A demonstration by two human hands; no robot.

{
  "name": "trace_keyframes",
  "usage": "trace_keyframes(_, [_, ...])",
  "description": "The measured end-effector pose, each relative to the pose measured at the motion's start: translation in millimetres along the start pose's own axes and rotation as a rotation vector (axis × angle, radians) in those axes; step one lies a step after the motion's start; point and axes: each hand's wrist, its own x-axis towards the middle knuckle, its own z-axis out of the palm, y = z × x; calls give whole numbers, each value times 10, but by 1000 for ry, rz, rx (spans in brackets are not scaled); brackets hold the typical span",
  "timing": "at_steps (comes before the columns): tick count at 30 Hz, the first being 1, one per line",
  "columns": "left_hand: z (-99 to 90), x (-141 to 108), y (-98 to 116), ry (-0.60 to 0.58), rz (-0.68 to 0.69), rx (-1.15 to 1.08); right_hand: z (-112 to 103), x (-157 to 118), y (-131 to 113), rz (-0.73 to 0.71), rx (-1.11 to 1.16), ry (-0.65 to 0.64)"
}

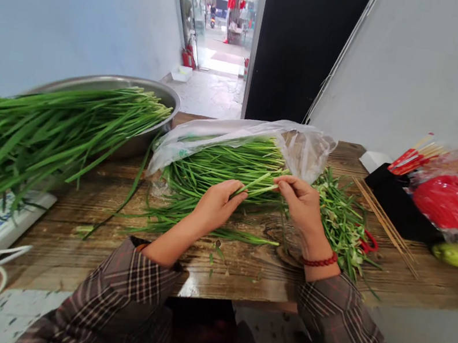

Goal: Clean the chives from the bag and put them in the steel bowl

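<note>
While the left hand grips a few green stalks at the picture's middle, the right hand pinches their pale ends. Just beyond, at twelve o'clock, a plastic bag partly covers more greens. A metal basin heaped with leaves lies at ten o'clock, trimmings at three, a black box farther out.

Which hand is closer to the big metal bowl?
The left hand, pinching green stalks, is nearer, to the right of the bowl. The right hand is farther right, beside the leafy pile.
</note>
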Motion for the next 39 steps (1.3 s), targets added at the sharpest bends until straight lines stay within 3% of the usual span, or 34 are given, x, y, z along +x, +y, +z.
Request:
trace_keyframes(3, [-17, 11, 2, 17, -58, -17, -12, 12, 28, 33, 94, 117])
trace_keyframes(10, [8, -16, 32, -52, -81, -84, 121, -41, -54, -17, 76, -141])
trace_keyframes(18, [39, -28, 74, -127, -121, -211, 182, -85, -76, -74, -85, -162])
trace_keyframes(26, [78, -18, 68, -28, -58, -56, 183, -97, -108, -118, -78, -214])
trace_keyframes(39, [129, -25, 38, -50, -47, 16, 204, -150, -129, -293, -288, -169])
